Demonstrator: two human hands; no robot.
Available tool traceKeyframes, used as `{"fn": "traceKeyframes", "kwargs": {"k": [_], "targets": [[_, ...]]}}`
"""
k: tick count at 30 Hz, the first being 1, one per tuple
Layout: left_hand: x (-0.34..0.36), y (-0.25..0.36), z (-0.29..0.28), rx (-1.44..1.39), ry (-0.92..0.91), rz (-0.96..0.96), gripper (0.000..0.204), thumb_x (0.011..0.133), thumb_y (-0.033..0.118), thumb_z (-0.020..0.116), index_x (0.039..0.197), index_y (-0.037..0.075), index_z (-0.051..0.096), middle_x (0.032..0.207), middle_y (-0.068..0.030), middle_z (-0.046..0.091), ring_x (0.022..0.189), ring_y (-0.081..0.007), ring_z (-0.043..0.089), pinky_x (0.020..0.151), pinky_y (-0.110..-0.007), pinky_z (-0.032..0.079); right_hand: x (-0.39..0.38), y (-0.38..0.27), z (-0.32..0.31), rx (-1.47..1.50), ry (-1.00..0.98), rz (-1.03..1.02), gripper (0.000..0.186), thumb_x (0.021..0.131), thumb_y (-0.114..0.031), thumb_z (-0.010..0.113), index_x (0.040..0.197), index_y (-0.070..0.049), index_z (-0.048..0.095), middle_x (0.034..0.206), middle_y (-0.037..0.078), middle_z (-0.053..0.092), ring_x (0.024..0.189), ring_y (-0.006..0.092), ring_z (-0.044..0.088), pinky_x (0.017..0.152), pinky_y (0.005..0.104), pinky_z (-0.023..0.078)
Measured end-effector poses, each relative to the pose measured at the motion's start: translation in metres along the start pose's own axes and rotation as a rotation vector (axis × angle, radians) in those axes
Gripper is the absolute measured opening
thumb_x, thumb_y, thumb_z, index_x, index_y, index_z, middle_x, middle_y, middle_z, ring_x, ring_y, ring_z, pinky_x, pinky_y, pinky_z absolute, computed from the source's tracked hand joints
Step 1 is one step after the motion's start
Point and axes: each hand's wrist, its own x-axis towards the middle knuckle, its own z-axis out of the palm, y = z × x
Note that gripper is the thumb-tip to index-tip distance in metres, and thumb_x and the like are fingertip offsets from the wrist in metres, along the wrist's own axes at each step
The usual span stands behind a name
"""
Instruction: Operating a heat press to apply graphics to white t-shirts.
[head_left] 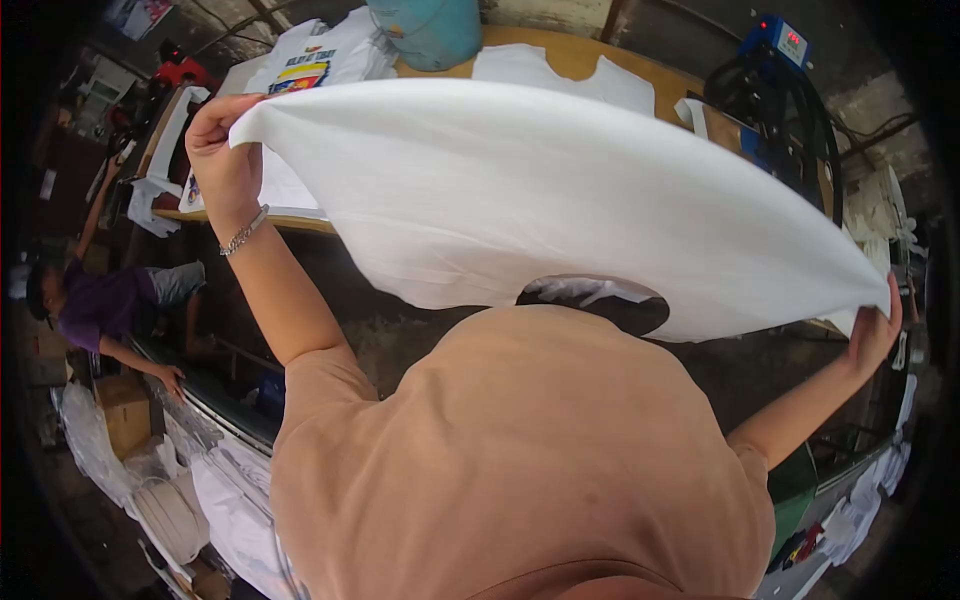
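The white T-shirt (560, 190) is stretched out flat in the air between both raised hands, above and in front of the person's chest, well clear of the wooden desk (580, 55) beyond it. Its long axis runs from upper left to lower right across the view, with the neck opening (595, 300) at the near edge, facing the person.

The left hand (222, 150) holds the far left corner high, and its grip is closed, fingers curled over the hem so the cloth is pinched inside the fist. The right hand (875, 330) holds the opposite end lower and farther out to the side; its fingers appear pressed onto the fabric edge, though the fisheye rim makes the exact pinch hard to read. Neither hand is clearly nearer the shirt's middle, since each sits at one end.

On the desk lie other white shirts, one printed T-shirt (310, 60), and a blue drum (430, 30).
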Motion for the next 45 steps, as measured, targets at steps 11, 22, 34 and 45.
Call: {"fn": "traceKeyframes", "kwargs": {"k": [11, 22, 34, 45], "targets": [[-0.016, -0.135, -0.011, 0.381, 0.03, -0.743, 0.024, 0.082, -0.005, 0.058, 0.104, -0.004, 0.065, 0.096, -0.0074, 0.069, 0.082, -0.0087, 0.063, 0.074, -0.018, 0.046, 0.027, 0.104, 0.173, -0.177, -0.298, 0.42, 0.044, 0.082, 0.002, 0.046, 0.125, 0.004, 0.056, 0.124, 0.011, 0.059, 0.11, 0.0149, 0.056, 0.095, 0.0263, 0.042], [-0.061, -0.33, -0.019, 0.35, -0.065, -1.075, 0.029, 0.083, 0.001, 0.059, 0.112, -0.002, 0.062, 0.105, -0.0117, 0.067, 0.088, -0.0138, 0.063, 0.077, -0.024, 0.05, 0.042, 0.33, 0.247, -0.494, -0.281, 0.511, 0.036, 0.082, -0.007, 0.05, 0.114, -0.008, 0.067, 0.1, 0.005, 0.068, 0.088, 0.0145, 0.06, 0.074, 0.0271, 0.048], [-0.088, -0.307, 0.201, 0.21, -0.459, -0.837, 0.024, 0.092, 0.016, 0.059, 0.112, 0.003, 0.063, 0.1, -0.0057, 0.068, 0.09, -0.0128, 0.063, 0.074, -0.025, 0.048, -0.246, 0.233, 0.202, -0.296, -0.455, 0.73, 0.023, 0.092, -0.018, 0.058, 0.105, -0.001, 0.066, 0.096, 0.014, 0.069, 0.087, 0.0166, 0.063, 0.078, 0.0308, 0.049], [-0.032, -0.176, 0.563, -0.252, -1.095, -0.24, 0.022, 0.091, 0.013, 0.061, 0.109, 0.0, 0.064, 0.104, -0.0063, 0.067, 0.092, -0.012, 0.062, 0.084, -0.025, 0.048, -0.38, 0.17, 0.008, -0.321, 0.467, 1.082, 0.019, 0.09, -0.018, 0.061, 0.101, -0.004, 0.068, 0.079, 0.002, 0.065, 0.069, 0.0081, 0.059, 0.058, 0.0239, 0.048]]}}
